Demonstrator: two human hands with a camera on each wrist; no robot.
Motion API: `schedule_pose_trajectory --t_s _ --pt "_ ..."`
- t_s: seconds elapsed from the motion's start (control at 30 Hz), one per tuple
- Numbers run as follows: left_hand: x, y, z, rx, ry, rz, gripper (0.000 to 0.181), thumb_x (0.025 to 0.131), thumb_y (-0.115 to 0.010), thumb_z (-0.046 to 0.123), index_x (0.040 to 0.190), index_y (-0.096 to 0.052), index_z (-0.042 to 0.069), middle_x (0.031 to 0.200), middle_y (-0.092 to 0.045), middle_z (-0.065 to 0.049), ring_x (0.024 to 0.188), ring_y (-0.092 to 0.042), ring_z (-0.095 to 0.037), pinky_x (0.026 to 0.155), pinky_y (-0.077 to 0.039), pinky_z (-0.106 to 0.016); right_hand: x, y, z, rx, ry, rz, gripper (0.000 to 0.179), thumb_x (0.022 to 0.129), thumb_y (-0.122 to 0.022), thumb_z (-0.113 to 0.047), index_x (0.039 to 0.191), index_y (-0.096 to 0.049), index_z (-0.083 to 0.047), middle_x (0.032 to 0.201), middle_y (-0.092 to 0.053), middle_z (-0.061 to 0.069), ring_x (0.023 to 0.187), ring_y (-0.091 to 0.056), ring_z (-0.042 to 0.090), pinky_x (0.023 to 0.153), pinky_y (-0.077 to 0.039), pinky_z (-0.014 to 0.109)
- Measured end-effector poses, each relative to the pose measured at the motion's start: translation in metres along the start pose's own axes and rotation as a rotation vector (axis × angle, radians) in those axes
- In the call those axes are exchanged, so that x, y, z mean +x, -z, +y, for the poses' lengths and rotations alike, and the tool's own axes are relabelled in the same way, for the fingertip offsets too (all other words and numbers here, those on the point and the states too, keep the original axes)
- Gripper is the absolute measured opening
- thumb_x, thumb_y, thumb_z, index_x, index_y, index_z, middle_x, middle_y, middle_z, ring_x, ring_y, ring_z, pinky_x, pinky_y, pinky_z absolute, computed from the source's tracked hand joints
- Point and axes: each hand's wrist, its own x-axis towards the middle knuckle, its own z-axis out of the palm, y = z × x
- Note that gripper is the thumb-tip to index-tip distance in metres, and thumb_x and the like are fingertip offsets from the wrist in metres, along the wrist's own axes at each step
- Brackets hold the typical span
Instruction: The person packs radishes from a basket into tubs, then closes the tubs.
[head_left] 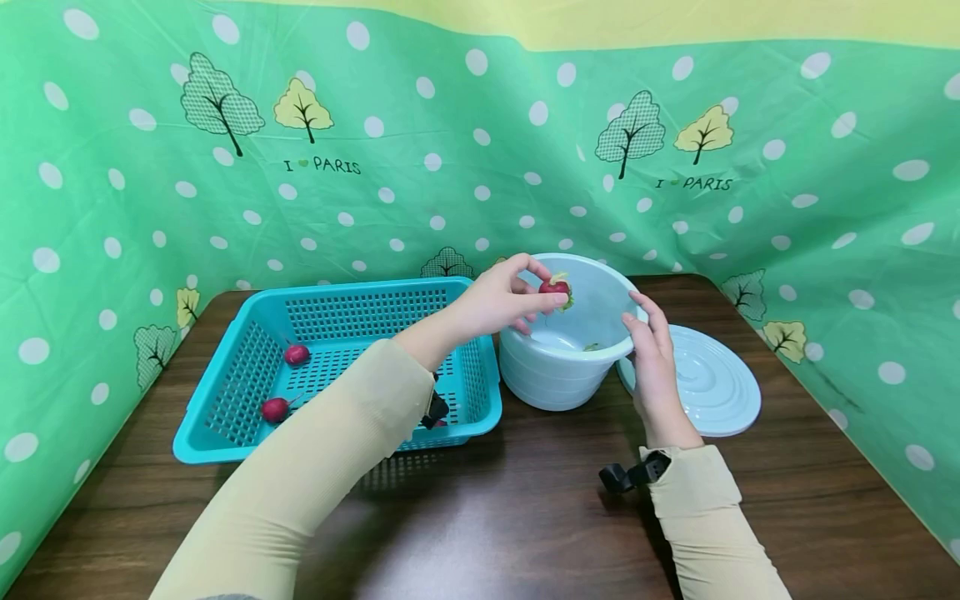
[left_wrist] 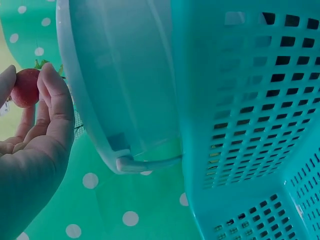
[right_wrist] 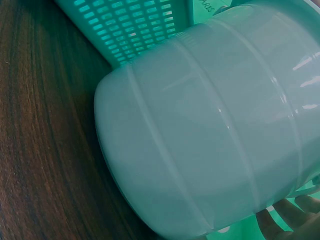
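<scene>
My left hand point(head_left: 498, 296) pinches a red radish point(head_left: 555, 287) with short green leaf stubs between thumb and fingertips, over the mouth of a pale blue bucket point(head_left: 555, 383). The left wrist view shows the same radish point(left_wrist: 25, 89) beside the bucket's rim. On the bucket's right side, my right hand point(head_left: 656, 367) grips the rim, thumb on the near edge. Its fingers point(right_wrist: 295, 217) show at the lower right of the right wrist view. A bit of green point(head_left: 592, 346) shows low inside the bucket. Most of the bucket's inside is hidden.
Left of the bucket stands a turquoise slotted basket point(head_left: 217, 454) holding a radish point(head_left: 297, 355) and another radish point(head_left: 275, 409); my left forearm covers part of it. A pale blue round lid point(head_left: 723, 383) lies right of the bucket on the wooden table point(head_left: 510, 525). A green dotted cloth hangs behind.
</scene>
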Motion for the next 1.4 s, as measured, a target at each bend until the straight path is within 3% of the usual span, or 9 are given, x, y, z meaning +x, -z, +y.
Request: schedule_pose_trajectory --t_s 0.37,0.8,1.0,1.4 --pt "0.007 -0.009 -0.004 0.026 0.004 -0.002 0.039 0.094 -0.069 0.031 0.122 -0.051 0.011 0.101 -0.073 -0.011 0.078 -0.068 -0.025 0.073 -0.058 -0.03 -0.002 -0.001 -0.001 -0.006 0.004 -0.001 0.049 0.102 -0.046 -0.031 0.15 -0.039 -0.023 0.157 -0.031 0.002 0.131 -0.038 0.017 0.098 -0.033 0.03" --pt "0.009 -0.007 -0.01 0.043 0.081 -0.006 0.039 0.094 -0.069 0.033 0.121 -0.051 0.011 0.108 -0.073 -0.013 0.086 -0.071 -0.024 0.077 -0.056 -0.027 -0.002 -0.001 -0.001 0.006 -0.017 0.002 0.049 0.102 -0.046 -0.031 0.15 -0.039 -0.024 0.158 -0.029 0.0 0.132 -0.037 0.016 0.1 -0.032 0.032" --pt "0.01 -0.007 -0.011 0.045 0.073 -0.008 0.039 0.094 -0.068 0.034 0.121 -0.051 0.011 0.107 -0.074 -0.013 0.082 -0.07 -0.018 0.077 -0.056 -0.027 -0.002 0.0 -0.002 0.012 -0.008 0.005 0.048 0.102 -0.046 -0.031 0.149 -0.039 -0.024 0.158 -0.029 0.001 0.132 -0.037 0.018 0.101 -0.032 0.034" --pt "0.007 -0.006 -0.01 0.037 0.082 -0.014 0.037 0.095 -0.067 0.035 0.12 -0.051 0.011 0.106 -0.074 -0.013 0.082 -0.07 -0.019 0.078 -0.055 -0.026 -0.003 -0.001 -0.002 0.003 -0.002 -0.006 0.048 0.102 -0.045 -0.031 0.15 -0.039 -0.024 0.158 -0.029 0.002 0.134 -0.036 0.019 0.102 -0.031 0.034"
